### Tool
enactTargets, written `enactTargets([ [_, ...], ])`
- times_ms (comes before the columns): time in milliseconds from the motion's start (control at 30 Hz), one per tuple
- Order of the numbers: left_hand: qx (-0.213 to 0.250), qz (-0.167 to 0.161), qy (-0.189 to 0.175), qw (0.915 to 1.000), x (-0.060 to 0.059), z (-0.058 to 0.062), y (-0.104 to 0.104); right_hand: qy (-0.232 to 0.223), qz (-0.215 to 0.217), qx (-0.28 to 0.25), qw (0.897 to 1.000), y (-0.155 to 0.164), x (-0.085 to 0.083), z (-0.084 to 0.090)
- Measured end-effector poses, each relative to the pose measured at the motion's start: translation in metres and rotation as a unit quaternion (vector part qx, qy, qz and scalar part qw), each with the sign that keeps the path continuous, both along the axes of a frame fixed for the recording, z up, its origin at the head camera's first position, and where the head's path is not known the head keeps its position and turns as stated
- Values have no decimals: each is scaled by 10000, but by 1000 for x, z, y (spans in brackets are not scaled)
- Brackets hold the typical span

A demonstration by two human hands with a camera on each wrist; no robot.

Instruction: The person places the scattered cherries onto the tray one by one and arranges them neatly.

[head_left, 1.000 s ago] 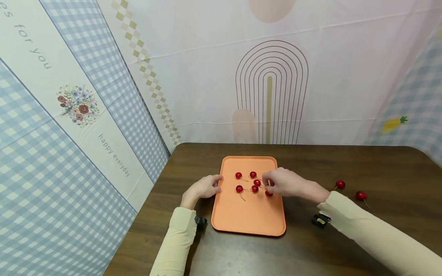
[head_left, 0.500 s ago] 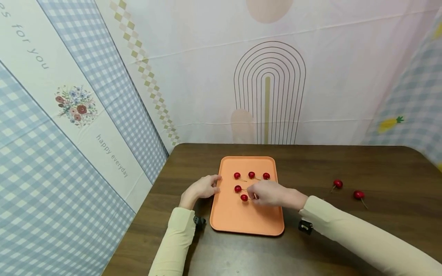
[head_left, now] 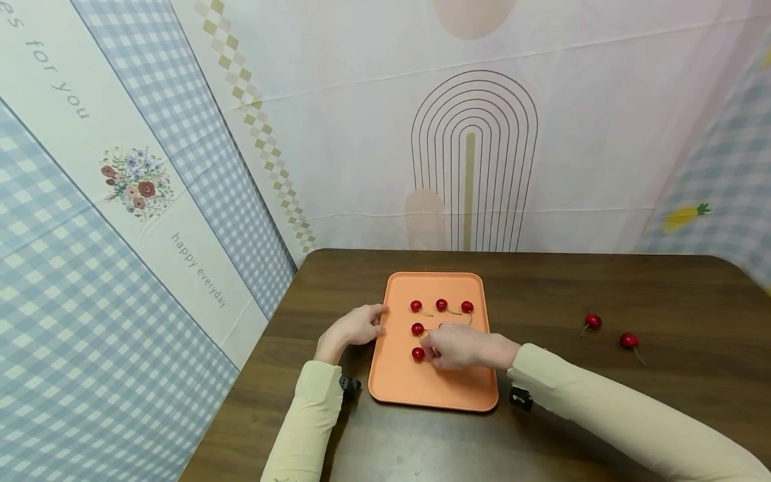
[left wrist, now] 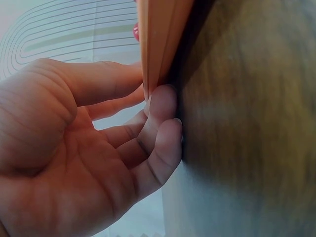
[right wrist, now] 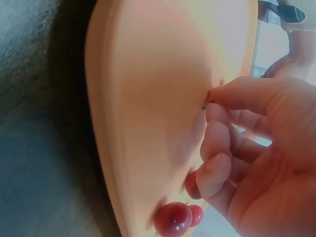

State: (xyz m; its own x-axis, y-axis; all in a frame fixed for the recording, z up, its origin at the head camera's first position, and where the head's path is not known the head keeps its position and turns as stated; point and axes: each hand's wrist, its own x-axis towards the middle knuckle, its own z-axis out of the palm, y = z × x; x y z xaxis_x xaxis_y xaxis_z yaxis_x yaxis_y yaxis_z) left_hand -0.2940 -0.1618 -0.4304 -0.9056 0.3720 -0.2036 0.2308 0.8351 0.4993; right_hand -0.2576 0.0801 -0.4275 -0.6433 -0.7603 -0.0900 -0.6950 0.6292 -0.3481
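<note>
The orange tray [head_left: 434, 385] lies on the dark wooden table [head_left: 602, 415], and all positions below are given relative to it.

The right hand [head_left: 454, 348] is over the middle of the tray. Its thumb and forefinger are pressed together on a thin stem; in the right wrist view the pinch point sits just above the tray floor, with the other fingers [right wrist: 217, 170] curled loosely beneath. The held cherry [head_left: 418, 353] lies on the tray floor at the left of this hand, touching the fingertips. It is the cherry closest to the tray's near edge.

The left hand [head_left: 355, 328] rests on the table against the tray's left rim. In the left wrist view its fingers [left wrist: 160, 106] are lightly bent and touch the rim's outer edge, with the thumb above; they do not close round the rim.

Three more cherries form a row toward the tray's far end: one [head_left: 415, 306] at left, one [head_left: 442, 304] in the middle, one [head_left: 466, 306] at right. A fifth cherry [head_left: 417, 329] lies just behind the held one.

Two loose cherries lie on the table well to the right of the tray: the nearer [head_left: 593, 321] and the farther [head_left: 629, 341].
</note>
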Motion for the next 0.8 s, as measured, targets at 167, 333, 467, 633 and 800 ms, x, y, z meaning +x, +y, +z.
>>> enactTargets([
  [167, 34, 12, -56, 10000, 0, 0, 0, -106, 6, 1, 9999, 1, -1, -1],
  [333, 55, 24, -87, 9999, 0, 0, 0, -221, 9, 0, 9998, 5, -1, 3],
  [467, 36, 20, -72, 10000, -1, -1, -1, -251, -69, -104, 9996, 13, 0, 11],
  [633, -4, 5, -68, 10000, 0, 0, -1, -60, -223, -358, 9991, 33, -3, 21],
  [800, 1, 8, -92, 10000, 1, 1, -1, -88, -682, -638, 9956, 62, -10, 25],
])
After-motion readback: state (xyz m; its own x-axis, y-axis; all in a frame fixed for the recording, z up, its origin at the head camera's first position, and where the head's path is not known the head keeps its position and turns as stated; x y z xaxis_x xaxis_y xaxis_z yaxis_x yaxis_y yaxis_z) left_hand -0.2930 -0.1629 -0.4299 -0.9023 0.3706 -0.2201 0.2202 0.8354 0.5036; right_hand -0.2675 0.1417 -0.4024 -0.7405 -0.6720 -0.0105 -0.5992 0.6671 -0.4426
